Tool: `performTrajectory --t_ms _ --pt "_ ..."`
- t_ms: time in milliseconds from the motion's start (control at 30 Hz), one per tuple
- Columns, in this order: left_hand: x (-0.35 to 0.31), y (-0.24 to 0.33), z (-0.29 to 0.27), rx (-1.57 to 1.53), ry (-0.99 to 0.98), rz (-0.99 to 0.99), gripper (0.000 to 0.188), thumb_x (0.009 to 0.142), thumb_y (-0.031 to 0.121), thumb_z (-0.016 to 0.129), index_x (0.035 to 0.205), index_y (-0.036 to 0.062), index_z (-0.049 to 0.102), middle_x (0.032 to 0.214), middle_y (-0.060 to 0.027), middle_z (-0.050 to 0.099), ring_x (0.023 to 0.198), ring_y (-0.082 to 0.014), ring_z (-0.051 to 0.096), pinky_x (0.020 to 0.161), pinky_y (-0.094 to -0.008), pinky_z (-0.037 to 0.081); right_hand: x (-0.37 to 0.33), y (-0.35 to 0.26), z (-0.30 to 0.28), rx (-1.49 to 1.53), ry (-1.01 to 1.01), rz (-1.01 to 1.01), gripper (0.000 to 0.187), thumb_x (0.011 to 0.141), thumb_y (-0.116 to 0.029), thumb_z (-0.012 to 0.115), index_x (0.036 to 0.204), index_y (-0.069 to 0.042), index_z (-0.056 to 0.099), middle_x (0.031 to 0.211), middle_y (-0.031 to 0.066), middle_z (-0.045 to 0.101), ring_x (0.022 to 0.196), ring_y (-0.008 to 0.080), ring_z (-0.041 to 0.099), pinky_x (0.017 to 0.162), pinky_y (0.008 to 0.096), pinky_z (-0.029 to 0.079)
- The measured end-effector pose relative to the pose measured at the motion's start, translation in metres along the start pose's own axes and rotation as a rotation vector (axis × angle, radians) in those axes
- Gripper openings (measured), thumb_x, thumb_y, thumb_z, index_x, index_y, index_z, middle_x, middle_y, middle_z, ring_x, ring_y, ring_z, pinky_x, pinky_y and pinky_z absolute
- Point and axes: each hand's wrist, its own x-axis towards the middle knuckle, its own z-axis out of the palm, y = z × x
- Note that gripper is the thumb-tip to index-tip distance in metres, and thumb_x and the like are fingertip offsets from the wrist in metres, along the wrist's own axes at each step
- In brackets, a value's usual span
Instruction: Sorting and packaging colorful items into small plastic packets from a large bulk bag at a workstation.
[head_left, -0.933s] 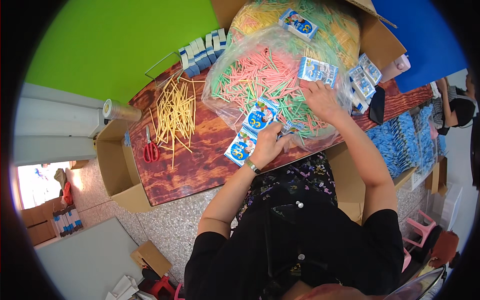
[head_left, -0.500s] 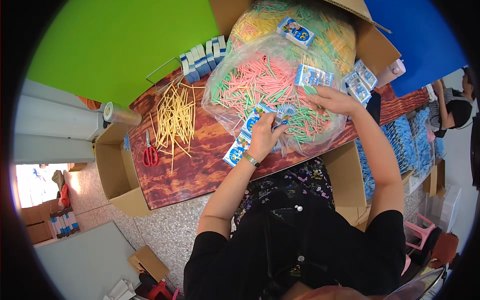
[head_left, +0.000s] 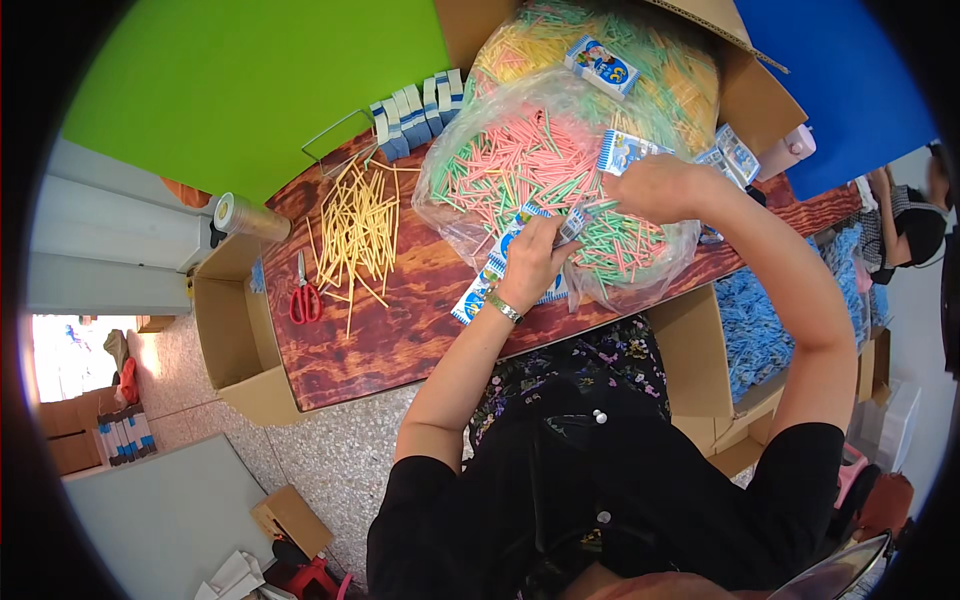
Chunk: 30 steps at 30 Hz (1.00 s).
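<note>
My left hand is closed around a small blue-and-white packet at the front edge of a clear plastic bag. Flat blue-and-white packets lie under and beside that hand on the table. My right hand is closed near the packet's end, with the tips of short pale green sticks showing at its fingers; the palm is hidden. Below it, the bag is heaped with short pink and green sticks. Another packet lies on the bag just beyond my right hand.
Long yellow sticks lie on the wood-patterned table, beside red-handled scissors. A row of blue-and-white packs stands behind. An open carton is at left; a box of blue packets is at right, near another person.
My right hand has turned over and come down and closer to the packet in my left hand, its elbow swinging outward. My left hand has barely moved. The view has shifted slightly.
</note>
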Motion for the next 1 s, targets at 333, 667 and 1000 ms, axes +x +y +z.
performTrajectory --t_ms 333,667,1000 --pt "0.005 0.000 -0.006 0.052 0.003 0.104 0.058 0.071 0.007 0.080 0.121 -0.0006 0.053 0.092 -0.0167 0.060 0.082 -0.0318 0.062 0.068 -0.0376 0.051 0.008 -0.038 -0.022 -0.032 0.211 0.003 0.026 0.086 -0.014 0.057 0.106 0.001 0.059 0.085 0.0192 0.066 0.081 0.0395 0.066 0.071 0.0468 0.052" --pt "0.002 -0.010 -0.014 -0.016 0.071 -0.006 0.048 0.075 0.010 0.079 0.116 0.0001 0.055 0.093 -0.0161 0.066 0.076 -0.0280 0.066 0.063 -0.0328 0.052 -0.001 -0.004 0.000 0.536 0.410 -0.066 0.028 0.088 -0.019 0.062 0.112 -0.005 0.056 0.096 0.0168 0.063 0.094 0.0359 0.061 0.077 0.0438 0.051" --pt "-0.006 -0.056 -0.073 -0.716 0.016 -0.555 0.037 0.083 -0.007 0.065 0.117 0.0005 0.052 0.109 -0.0072 0.064 0.098 -0.0132 0.062 0.082 -0.0272 0.051 0.064 -0.040 0.111 0.484 0.817 -0.017 0.016 0.089 -0.019 0.060 0.101 -0.010 0.064 0.090 0.0104 0.062 0.080 0.0289 0.065 0.070 0.0397 0.053"
